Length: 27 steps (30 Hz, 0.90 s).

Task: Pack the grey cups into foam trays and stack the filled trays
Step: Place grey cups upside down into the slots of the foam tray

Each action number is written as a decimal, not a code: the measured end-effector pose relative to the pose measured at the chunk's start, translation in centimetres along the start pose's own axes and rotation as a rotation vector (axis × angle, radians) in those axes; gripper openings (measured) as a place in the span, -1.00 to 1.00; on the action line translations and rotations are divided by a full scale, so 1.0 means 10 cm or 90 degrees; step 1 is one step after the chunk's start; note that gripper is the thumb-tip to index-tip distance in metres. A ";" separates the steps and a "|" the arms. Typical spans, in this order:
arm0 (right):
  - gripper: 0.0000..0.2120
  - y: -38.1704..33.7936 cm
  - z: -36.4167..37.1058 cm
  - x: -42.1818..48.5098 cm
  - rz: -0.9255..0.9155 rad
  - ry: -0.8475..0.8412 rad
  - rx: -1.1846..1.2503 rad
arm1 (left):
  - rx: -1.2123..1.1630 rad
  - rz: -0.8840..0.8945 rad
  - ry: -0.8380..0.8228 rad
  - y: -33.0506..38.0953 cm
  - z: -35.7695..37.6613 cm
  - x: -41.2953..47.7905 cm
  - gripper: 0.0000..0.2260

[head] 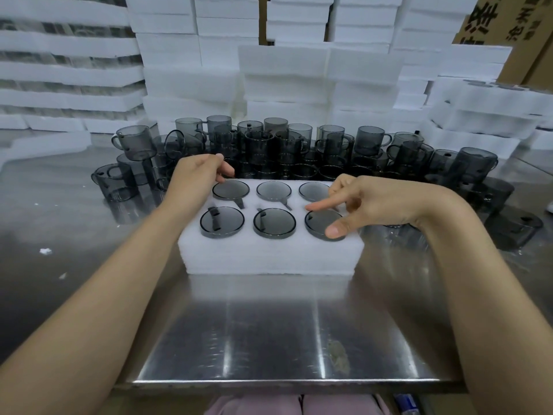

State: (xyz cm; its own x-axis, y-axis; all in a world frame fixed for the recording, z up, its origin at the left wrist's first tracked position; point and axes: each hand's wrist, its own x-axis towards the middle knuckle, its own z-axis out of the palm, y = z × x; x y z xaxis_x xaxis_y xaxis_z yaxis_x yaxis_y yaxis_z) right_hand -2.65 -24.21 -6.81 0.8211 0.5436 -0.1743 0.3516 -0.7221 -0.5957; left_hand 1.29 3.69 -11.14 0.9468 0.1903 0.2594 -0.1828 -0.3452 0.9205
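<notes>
A white foam tray (269,256) sits mid-table with several grey cups set upside down in its two rows of holes, bases showing. My left hand (194,172) hovers at the tray's far left corner, fingers curled just above the far-left cup (231,189), holding nothing. My right hand (368,202) rests over the near-right cup (323,224), thumb on its near rim and forefinger along its far rim. Behind the tray stands a crowd of loose grey cups (299,148), some stacked two high.
Tall piles of white foam trays (287,76) wall the back. More foam trays (484,115) stand at the right, cardboard boxes (508,22) behind them. The steel table (269,339) reaches its near edge below. Foam crumbs (45,251) lie at the left.
</notes>
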 end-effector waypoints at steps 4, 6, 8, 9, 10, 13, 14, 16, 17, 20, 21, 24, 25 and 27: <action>-0.43 -0.02 0.02 0.03 0.007 0.017 -0.029 | 0.092 -0.023 0.090 -0.04 -0.02 -0.03 -0.75; -0.44 0.01 0.04 0.00 -0.013 0.028 -0.014 | 0.189 -0.050 0.051 -0.05 -0.02 -0.05 -0.70; -0.45 0.04 0.07 -0.02 -0.034 0.038 -0.002 | 0.266 -0.101 -0.005 -0.04 -0.03 -0.04 -0.66; -0.45 0.06 0.09 -0.03 -0.043 0.045 0.008 | 0.299 -0.119 -0.026 -0.03 -0.04 -0.04 -0.62; -0.46 0.07 0.10 -0.02 -0.047 0.054 0.020 | 0.323 -0.134 -0.054 -0.03 -0.06 -0.04 -0.59; -0.49 0.10 0.11 -0.02 -0.048 0.070 0.044 | 0.337 -0.194 -0.158 -0.04 -0.08 -0.04 -0.41; -0.50 0.11 0.10 -0.02 -0.050 0.071 0.046 | 0.329 -0.200 -0.173 -0.04 -0.10 -0.04 -0.41; -0.51 0.13 0.10 -0.02 -0.054 0.078 0.046 | 0.320 -0.172 -0.149 -0.03 -0.12 -0.03 -0.62; -0.50 0.13 0.09 -0.02 -0.055 0.088 0.053 | 0.320 -0.167 -0.127 -0.03 -0.13 -0.03 -0.65; -0.37 0.16 0.07 -0.04 -0.047 0.143 0.084 | 0.292 -0.139 -0.126 -0.02 -0.20 -0.01 -0.61; -0.31 0.16 0.06 -0.04 -0.038 0.158 0.088 | 0.264 -0.142 -0.142 -0.01 -0.23 0.00 -0.63; -0.11 0.15 0.07 -0.05 0.010 0.185 0.070 | 0.198 -0.142 -0.174 0.03 -0.31 0.01 -0.77; -0.06 0.14 0.08 -0.05 0.028 0.197 0.066 | 0.175 -0.137 -0.168 0.03 -0.33 0.01 -0.80; -0.04 0.14 0.10 -0.02 0.043 0.227 0.117 | 0.129 -0.129 -0.125 0.04 -0.36 0.03 -0.71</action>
State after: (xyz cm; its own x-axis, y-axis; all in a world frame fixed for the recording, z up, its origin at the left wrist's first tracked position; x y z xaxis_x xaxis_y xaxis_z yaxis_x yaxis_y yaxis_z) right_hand -2.78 -24.89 -8.34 0.9554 0.2918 0.0451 0.2315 -0.6456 -0.7277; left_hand 0.58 6.98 -9.63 0.9950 0.0996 -0.0017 0.0513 -0.4979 0.8657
